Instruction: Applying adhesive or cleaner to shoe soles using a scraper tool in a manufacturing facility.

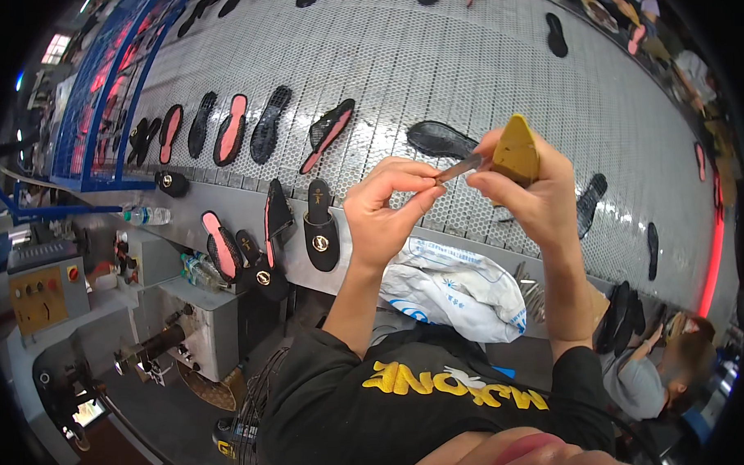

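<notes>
The conveyor (366, 65), a metal mesh bed, spans the view beyond the person. To the left stands a grey machine (219, 324). A white bag (464, 291) lies below the hands, between the forearms. On the near ledge (304, 280) sits a black slipper (321, 242) with a round gold badge, left of the left hand (385, 211).

The right hand (543, 195) is wrapped about a yellow block (515, 155), its pointed end directed away from the person; what it is made of I cannot tell. A black sole (436, 138) lies on the conveyor just beyond the hands, its long axis running roughly left to right, the right end hidden behind the right hand.

Smallest is the thin strip (460, 169), raised above the conveyor and bridging the gap between the hands. It slants away from the person toward the right. The left fingertips pinch its nearer end; its far end meets the right fingers, beside the block. Neither hand is clearly closer. Whether strip and block are joined I cannot tell.
</notes>
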The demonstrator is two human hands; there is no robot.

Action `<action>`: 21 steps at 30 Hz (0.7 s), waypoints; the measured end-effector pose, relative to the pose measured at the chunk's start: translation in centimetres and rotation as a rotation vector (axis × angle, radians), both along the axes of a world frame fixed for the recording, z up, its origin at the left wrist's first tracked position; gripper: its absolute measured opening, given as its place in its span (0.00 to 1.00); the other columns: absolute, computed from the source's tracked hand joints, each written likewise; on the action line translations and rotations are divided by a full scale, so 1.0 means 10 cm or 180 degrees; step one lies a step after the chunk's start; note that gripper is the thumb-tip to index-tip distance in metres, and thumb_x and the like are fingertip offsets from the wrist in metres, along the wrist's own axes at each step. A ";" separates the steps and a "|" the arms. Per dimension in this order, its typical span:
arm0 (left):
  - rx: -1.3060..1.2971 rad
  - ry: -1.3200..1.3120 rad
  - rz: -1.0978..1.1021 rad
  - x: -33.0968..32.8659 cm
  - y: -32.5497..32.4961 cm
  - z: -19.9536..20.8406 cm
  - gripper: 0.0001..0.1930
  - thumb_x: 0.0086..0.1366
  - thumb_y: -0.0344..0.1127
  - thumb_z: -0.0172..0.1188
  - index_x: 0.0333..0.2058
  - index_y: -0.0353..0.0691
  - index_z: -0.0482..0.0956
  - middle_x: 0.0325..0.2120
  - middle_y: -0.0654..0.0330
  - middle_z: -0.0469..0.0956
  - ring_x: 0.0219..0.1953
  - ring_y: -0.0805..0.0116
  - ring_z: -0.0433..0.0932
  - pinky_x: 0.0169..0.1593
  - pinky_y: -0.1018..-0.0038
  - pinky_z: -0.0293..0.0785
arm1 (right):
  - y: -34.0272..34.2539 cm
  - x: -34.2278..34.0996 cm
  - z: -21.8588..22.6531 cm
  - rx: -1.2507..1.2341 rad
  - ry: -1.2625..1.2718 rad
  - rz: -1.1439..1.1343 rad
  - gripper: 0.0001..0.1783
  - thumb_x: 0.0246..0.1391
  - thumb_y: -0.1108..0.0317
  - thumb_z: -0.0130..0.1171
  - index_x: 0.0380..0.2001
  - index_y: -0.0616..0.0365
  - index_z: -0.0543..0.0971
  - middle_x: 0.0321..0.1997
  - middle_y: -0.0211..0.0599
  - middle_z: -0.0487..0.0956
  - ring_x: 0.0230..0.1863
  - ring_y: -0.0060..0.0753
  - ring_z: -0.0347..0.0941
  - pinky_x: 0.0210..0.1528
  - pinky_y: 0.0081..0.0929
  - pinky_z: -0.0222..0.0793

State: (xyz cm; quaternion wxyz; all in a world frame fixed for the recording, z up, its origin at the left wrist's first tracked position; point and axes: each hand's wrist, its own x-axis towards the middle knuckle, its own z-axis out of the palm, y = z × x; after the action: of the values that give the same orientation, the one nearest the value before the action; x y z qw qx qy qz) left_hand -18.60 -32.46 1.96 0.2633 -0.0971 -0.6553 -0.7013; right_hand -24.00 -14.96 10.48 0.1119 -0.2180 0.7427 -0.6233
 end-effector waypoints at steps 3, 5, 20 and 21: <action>-0.0257 0.0108 -0.0001 0.06 0.11 0.09 0.09 0.45 0.18 0.67 0.26 0.32 0.78 0.29 0.54 0.80 0.32 0.66 0.78 0.36 0.75 0.73 | 0.05 0.07 0.06 0.0005 0.0097 -0.0126 0.10 0.45 0.72 0.66 0.31 0.64 0.77 0.25 0.28 0.76 0.25 0.14 0.70 0.27 0.13 0.65; -0.0064 -0.0143 -0.0304 0.09 0.15 0.14 0.09 0.45 0.19 0.67 0.27 0.32 0.78 0.29 0.55 0.81 0.32 0.68 0.78 0.37 0.75 0.74 | 0.12 0.08 0.10 0.0078 0.0214 -0.0112 0.10 0.45 0.73 0.65 0.32 0.64 0.77 0.25 0.28 0.76 0.25 0.14 0.70 0.27 0.14 0.65; 0.1041 -0.1362 -0.1166 0.28 0.43 0.57 0.09 0.49 0.20 0.66 0.31 0.31 0.80 0.28 0.57 0.80 0.29 0.75 0.78 0.34 0.81 0.75 | 0.41 0.26 0.22 -0.0109 -0.0084 0.0119 0.09 0.44 0.71 0.65 0.29 0.64 0.78 0.20 0.30 0.77 0.20 0.16 0.70 0.22 0.14 0.64; 0.1116 -0.1448 -0.1140 0.29 0.43 0.60 0.09 0.49 0.19 0.66 0.32 0.30 0.79 0.28 0.57 0.80 0.29 0.75 0.78 0.34 0.81 0.75 | 0.42 0.27 0.23 -0.0108 -0.0077 0.0123 0.09 0.44 0.71 0.65 0.29 0.64 0.78 0.20 0.30 0.77 0.20 0.16 0.70 0.22 0.14 0.64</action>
State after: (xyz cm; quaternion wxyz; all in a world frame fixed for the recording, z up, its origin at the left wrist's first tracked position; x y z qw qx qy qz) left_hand -15.67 -28.11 7.98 -0.0044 -0.0049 -0.5392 -0.8422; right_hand -21.30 -10.79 12.74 0.1292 -0.2265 0.7263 -0.6360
